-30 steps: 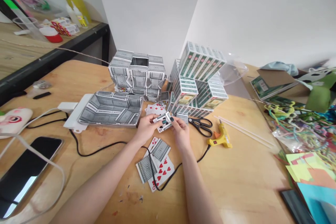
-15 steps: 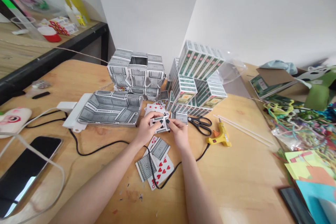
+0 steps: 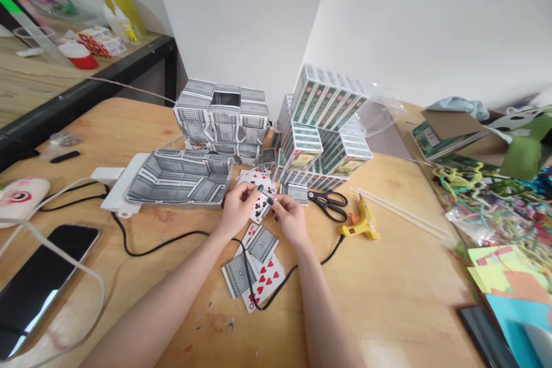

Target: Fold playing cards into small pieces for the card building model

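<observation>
Between my two hands is a playing card (image 3: pixel 260 209) with black club pips, its face toward me. My left hand (image 3: pixel 238 207) pinches it from the left, and my right hand (image 3: pixel 291 217) grips its upper right edge with thumb and fingers. Just behind lie loose face-up cards (image 3: pixel 257 175). Below my hands, several playing cards (image 3: pixel 264 244) overlap, some face down and some with red hearts, and a black cord (image 3: pixel 246 259) crosses them. A face-down card stack (image 3: pixel 295 193) sits beyond my right hand.
An open tray built of cards (image 3: pixel 181 181) rests on a white power strip (image 3: pixel 125 184). Behind it stands a card-built box (image 3: pixel 222 121). Stacked card boxes (image 3: pixel 319 138), black scissors (image 3: pixel 330 204) and a yellow glue gun (image 3: pixel 362 223) are to the right. A phone (image 3: pixel 47 282) lies left.
The card between my hands has turned and tilted, so its club face now hangs lower on the left. My fingers have shifted along its edge. The view has moved slightly.
</observation>
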The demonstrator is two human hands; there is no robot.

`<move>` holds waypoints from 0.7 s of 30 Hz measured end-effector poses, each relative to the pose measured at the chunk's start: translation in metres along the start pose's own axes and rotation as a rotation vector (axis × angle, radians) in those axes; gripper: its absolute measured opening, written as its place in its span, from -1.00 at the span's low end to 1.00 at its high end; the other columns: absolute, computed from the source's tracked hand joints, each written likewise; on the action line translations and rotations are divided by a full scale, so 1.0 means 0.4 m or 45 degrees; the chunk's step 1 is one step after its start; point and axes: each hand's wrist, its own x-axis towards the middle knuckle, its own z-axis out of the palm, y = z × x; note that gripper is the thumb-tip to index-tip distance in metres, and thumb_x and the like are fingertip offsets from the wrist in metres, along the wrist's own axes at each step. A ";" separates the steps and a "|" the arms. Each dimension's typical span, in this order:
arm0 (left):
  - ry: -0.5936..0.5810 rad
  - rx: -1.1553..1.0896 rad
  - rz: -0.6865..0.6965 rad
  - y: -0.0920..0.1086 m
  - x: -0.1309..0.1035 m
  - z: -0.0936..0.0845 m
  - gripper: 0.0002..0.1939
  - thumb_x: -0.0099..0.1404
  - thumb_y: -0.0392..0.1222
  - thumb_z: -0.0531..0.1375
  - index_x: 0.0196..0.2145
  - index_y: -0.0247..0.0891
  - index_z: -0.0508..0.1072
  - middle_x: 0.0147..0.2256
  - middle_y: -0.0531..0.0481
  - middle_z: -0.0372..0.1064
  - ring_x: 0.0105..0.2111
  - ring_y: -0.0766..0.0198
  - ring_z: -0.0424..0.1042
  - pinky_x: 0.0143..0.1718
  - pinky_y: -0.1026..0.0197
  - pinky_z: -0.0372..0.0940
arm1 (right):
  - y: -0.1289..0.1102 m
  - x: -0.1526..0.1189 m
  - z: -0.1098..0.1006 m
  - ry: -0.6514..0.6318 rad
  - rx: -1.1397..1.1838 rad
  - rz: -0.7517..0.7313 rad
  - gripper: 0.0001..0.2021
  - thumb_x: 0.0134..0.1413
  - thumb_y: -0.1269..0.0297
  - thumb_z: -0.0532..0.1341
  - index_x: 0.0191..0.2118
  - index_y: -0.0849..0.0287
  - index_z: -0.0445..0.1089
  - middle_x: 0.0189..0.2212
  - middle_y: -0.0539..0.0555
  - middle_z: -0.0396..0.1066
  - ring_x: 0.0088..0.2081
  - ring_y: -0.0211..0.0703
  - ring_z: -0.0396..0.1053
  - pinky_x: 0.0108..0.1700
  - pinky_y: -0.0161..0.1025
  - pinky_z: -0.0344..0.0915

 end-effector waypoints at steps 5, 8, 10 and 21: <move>-0.165 0.118 0.081 -0.009 0.001 -0.007 -0.79 0.16 -0.14 0.12 -0.29 -0.28 0.45 -0.52 0.08 0.29 -0.54 0.37 0.25 -0.52 0.34 0.15 | 0.018 0.008 -0.003 0.118 0.029 -0.016 -0.76 -0.09 0.12 0.23 -0.35 0.20 0.44 -0.64 -0.08 0.26 -0.62 -0.34 0.09 -0.55 -0.35 0.04; -0.186 0.164 0.095 -0.010 -0.001 -0.006 -0.80 0.17 -0.13 0.12 -0.31 -0.29 0.43 -0.54 0.07 0.32 -0.54 0.37 0.29 -0.51 0.34 0.17 | 0.022 0.011 -0.006 0.164 0.058 -0.051 -0.76 -0.09 0.16 0.23 -0.30 0.19 0.43 -0.60 -0.07 0.30 -0.60 -0.34 0.12 -0.54 -0.35 0.05; -0.213 0.172 0.095 -0.005 -0.003 -0.005 -0.81 0.15 -0.13 0.15 -0.32 -0.29 0.42 -0.56 0.09 0.34 -0.55 0.37 0.32 -0.50 0.34 0.21 | 0.024 0.012 -0.009 0.192 0.074 -0.065 -0.77 -0.10 0.18 0.24 -0.30 0.18 0.43 -0.57 -0.05 0.34 -0.57 -0.33 0.16 -0.52 -0.35 0.08; -0.226 0.127 0.125 -0.014 -0.013 -0.002 -0.80 0.09 -0.19 0.22 -0.30 -0.28 0.47 -0.39 -0.03 0.51 -0.43 0.27 0.48 -0.37 0.29 0.37 | 0.030 0.017 -0.023 0.219 0.033 -0.017 -0.76 -0.12 0.17 0.23 -0.30 0.16 0.48 -0.36 0.04 0.49 -0.35 -0.15 0.36 -0.31 -0.24 0.25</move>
